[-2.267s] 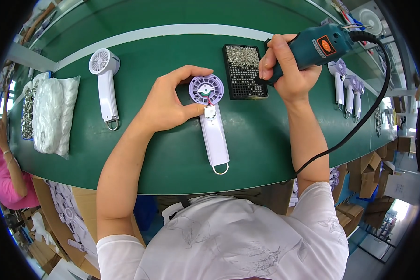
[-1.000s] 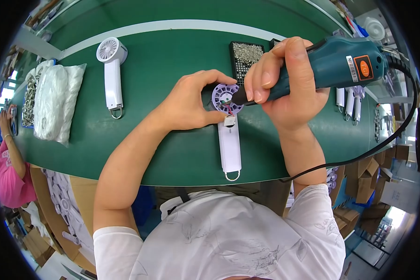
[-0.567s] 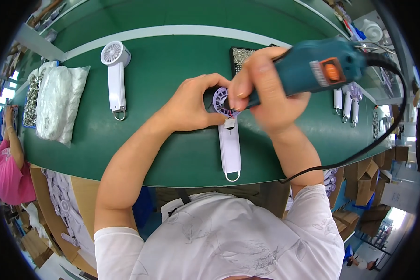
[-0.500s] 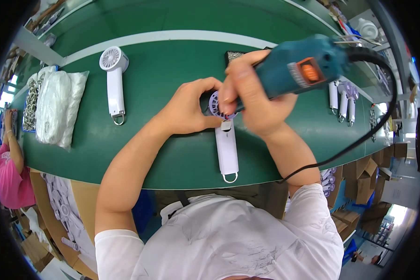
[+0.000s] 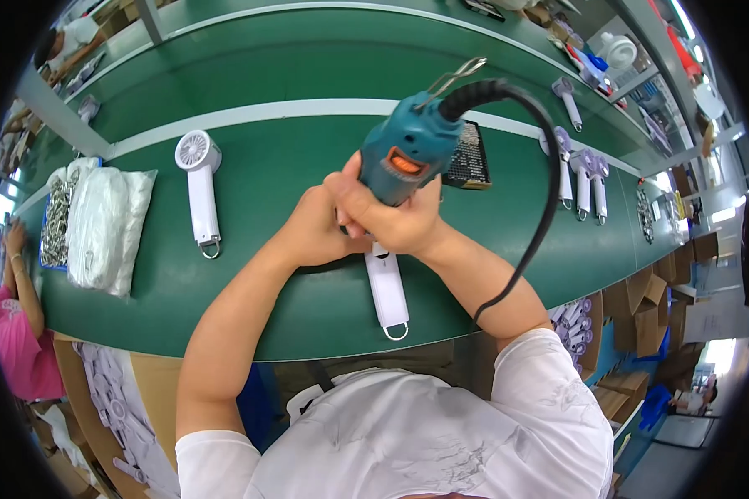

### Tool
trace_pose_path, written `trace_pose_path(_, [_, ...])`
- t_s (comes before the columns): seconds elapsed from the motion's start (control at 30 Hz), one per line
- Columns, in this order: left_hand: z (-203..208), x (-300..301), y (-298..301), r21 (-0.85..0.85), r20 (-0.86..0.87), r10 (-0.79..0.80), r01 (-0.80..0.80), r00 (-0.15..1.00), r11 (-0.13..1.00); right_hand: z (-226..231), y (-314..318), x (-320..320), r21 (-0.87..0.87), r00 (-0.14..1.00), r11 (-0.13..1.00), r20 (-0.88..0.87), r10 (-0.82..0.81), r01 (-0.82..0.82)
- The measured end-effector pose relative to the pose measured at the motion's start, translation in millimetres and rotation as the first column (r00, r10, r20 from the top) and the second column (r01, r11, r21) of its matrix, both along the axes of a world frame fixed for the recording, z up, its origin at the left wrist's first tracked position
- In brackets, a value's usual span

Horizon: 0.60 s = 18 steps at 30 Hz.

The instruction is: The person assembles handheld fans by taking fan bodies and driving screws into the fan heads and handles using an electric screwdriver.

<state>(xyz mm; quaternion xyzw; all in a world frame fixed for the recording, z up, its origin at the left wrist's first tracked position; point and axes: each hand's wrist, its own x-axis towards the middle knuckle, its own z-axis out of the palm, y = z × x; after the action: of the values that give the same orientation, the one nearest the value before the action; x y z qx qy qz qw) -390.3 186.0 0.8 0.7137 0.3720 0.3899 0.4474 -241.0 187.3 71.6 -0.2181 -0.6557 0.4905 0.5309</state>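
A teal electric screwdriver (image 5: 391, 148) with an orange switch is gripped in my right hand (image 5: 404, 223), tilted over the bench, its black cord arching down past my right forearm. Its tip is hidden by my hands. Below lies a white handheld fan (image 5: 387, 291), handle toward me with a wire loop at its end. My left hand (image 5: 312, 229) closes around the fan's head, which both hands cover; most of the left fingers are hidden behind the right hand.
Another white handheld fan (image 5: 201, 195) lies to the left on the green bench (image 5: 258, 175). Beside it are bagged white parts (image 5: 104, 233) and a blue tray of metal loops (image 5: 56, 224). A black box of screws (image 5: 470, 158) sits behind the screwdriver; several fans (image 5: 585, 187) lie right.
The screwdriver and my right hand have swung left and more upright over the fan's head. My view has shifted, so the screw box shows more.
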Motion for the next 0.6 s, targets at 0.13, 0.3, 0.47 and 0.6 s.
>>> trace_pose_path(0.13, [6,2,1,0.227,0.012,0.016,-0.018,1.000,0.974,8,3,2,0.030,0.992,0.993,0.047,0.117,-0.118])
trace_pose_path(0.3, [13,-4,-4,-0.018,-0.122,-0.028,0.026,0.992,1.000,33,6,46,0.146,0.980,0.989,-0.192,0.055,-0.026])
trace_pose_path(0.47, [9,2,-1,-0.034,-0.038,-0.044,0.043,0.998,0.998,23,55,131,0.175,0.916,0.914,-0.241,-0.321,0.366])
trace_pose_path(0.6, [4,-2,-3,-0.041,-0.053,-0.042,0.040,0.998,0.998,2,84,151,0.080,0.846,0.860,-0.244,-0.474,0.504])
